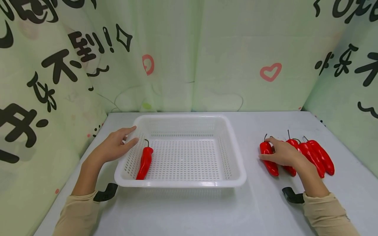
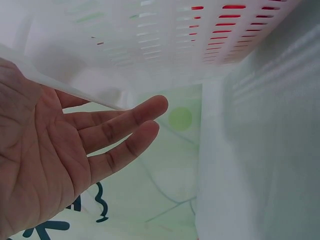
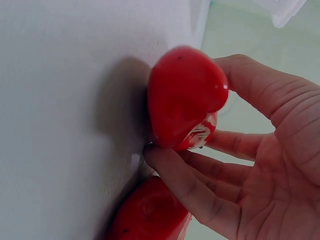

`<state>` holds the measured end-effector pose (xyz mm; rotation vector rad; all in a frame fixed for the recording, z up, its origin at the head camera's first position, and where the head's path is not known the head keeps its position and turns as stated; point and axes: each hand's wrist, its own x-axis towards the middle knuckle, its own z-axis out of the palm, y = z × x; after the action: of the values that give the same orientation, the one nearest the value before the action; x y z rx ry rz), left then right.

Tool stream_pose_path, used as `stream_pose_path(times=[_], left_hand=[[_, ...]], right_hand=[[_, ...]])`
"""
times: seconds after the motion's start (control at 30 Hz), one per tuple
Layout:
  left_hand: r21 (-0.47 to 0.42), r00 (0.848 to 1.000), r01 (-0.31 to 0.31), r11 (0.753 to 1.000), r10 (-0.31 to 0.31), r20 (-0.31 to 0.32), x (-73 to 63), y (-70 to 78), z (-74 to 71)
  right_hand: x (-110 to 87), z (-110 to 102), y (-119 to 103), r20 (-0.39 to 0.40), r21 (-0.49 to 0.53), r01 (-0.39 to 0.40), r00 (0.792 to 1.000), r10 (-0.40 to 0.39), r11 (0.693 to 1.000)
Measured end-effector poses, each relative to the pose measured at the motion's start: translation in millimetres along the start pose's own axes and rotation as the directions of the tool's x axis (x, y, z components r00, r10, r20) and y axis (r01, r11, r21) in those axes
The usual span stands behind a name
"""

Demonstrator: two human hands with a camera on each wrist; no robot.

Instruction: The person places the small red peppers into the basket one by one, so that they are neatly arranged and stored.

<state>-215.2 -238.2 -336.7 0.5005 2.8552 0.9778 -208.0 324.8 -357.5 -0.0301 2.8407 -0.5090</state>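
At the left rim of a white perforated plastic basket (image 1: 189,184), my left hand (image 1: 116,144) rests with its fingers loosely extended. The left wrist view shows that hand (image 2: 55,145) beside the basket's slotted wall (image 2: 165,50). One red pepper (image 1: 145,163) with a green stem lies inside the basket on its left side. Over on the right, my right hand (image 1: 282,152) holds the leftmost red pepper (image 1: 270,165) of a group between thumb and fingers. The right wrist view has this pepper (image 3: 182,95) close to the table, end-on, with another pepper (image 3: 150,212) beside it.
Several more red peppers (image 1: 320,157) lie side by side on the white table (image 1: 183,213), partly behind my right hand. A pale green curtain (image 1: 224,59) with black lettering and red hearts encloses the back and sides. Black wrist mounts (image 1: 105,192) jut from both sleeves.
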Motion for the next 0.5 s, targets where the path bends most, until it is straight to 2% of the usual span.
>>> stream_pose_path(times=[0.23,0.5], left_hand=[[-0.011,1.000,-0.012,1.000,0.012,-0.006,-0.5,0.6,0.1],[0.003,1.000,-0.001,1.000,0.001,-0.012,-0.7,3.8,1.1]], right_hand=[[0.9,0,-1,-0.002,0.016,0.008,1.000,-0.008,1.000],[-5.4,-11,-6,-0.017,0.037,0.027,0.999,-0.027,0.999]])
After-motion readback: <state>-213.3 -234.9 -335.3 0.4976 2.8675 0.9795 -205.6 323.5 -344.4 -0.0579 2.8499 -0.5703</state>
